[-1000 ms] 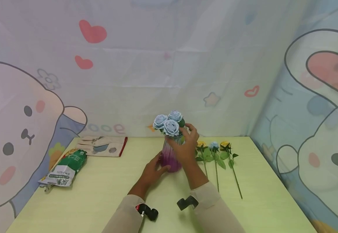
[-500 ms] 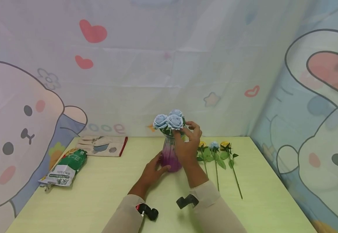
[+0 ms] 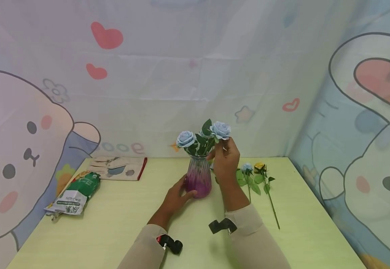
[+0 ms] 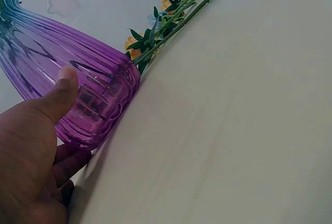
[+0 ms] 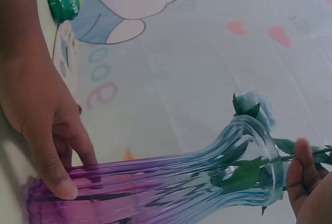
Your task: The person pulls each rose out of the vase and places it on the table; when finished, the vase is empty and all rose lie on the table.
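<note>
A glass vase (image 3: 199, 175), purple at the base and bluish at the flared rim, stands upright on the table. My left hand (image 3: 176, 197) holds it low down; in the left wrist view the thumb (image 4: 65, 92) lies across its side and fingers show by its base. Above and right of the rim, my right hand (image 3: 226, 158) pinches a blue rose (image 3: 220, 130) just below the bloom. In the right wrist view its stem (image 5: 321, 151) runs from the fingers into the vase mouth. Another blue rose (image 3: 186, 139) leans left in the vase; a further bloom behind is mostly hidden by leaves.
Right of the vase a blue rose (image 3: 247, 168) and a yellow rose (image 3: 260, 167) lie on the table (image 3: 302, 224); my right arm covers others beside them. At the left are a green and white packet (image 3: 75, 194) and white gloves (image 3: 121, 169). Printed cloth hangs behind.
My right hand has moved right and slightly up, carrying one blue rose away from the other blooms. Its bloom now stands higher, apart from the left one. The left hand and vase stay put.
</note>
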A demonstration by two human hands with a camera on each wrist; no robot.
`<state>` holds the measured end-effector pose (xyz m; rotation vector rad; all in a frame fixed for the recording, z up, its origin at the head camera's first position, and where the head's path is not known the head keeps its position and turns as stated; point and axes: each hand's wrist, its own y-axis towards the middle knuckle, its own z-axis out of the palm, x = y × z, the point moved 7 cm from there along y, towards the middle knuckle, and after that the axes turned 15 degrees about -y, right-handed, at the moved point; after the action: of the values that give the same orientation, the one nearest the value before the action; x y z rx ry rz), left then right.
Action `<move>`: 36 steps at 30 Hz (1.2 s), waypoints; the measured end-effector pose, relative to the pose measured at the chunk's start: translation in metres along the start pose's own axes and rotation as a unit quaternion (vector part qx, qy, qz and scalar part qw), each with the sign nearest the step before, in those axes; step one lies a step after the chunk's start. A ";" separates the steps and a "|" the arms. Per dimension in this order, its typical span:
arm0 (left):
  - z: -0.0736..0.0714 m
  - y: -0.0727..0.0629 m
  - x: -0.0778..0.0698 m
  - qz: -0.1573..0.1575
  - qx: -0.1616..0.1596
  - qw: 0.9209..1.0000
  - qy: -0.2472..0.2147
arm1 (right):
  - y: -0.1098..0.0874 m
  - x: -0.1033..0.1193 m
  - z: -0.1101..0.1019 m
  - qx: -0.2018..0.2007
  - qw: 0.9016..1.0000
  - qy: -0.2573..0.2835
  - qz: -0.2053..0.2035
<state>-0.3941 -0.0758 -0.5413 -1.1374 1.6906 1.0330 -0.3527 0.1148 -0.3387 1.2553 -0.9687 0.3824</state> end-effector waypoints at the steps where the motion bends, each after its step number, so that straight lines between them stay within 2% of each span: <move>1: 0.000 0.000 0.000 0.000 0.000 1.000 0.001 | 0.001 0.001 0.000 0.005 1.000 0.003 0.005; 7: 0.000 0.001 0.000 0.005 0.002 1.000 0.005 | 0.004 0.004 -0.001 0.021 0.999 0.032 0.028; 11: 0.000 0.000 -0.001 0.007 0.004 1.000 0.001 | 0.007 0.000 -0.005 0.006 0.997 0.049 0.057; 17: 0.000 0.000 0.000 0.004 0.004 1.000 -0.002 | 0.008 -0.003 -0.010 -0.005 0.993 0.042 0.108; 22: 0.000 -0.001 -0.001 0.006 0.003 1.000 -0.004 | 0.008 -0.001 -0.008 0.010 0.993 0.060 0.101; 25: 0.000 0.000 -0.001 0.005 0.003 1.000 -0.004 | 0.009 -0.001 -0.007 0.007 0.992 0.077 0.096; 31: 0.000 0.001 0.001 0.009 0.000 1.000 0.000 | 0.010 -0.005 -0.003 0.008 0.986 0.130 0.106; 36: -0.001 0.001 0.000 0.008 0.004 1.000 0.003 | 0.010 -0.007 -0.003 0.008 0.986 0.128 0.107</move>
<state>-0.3949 -0.0768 -0.5413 -1.1236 1.7092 1.0332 -0.3625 0.1224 -0.3384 1.0876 -0.8822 0.7029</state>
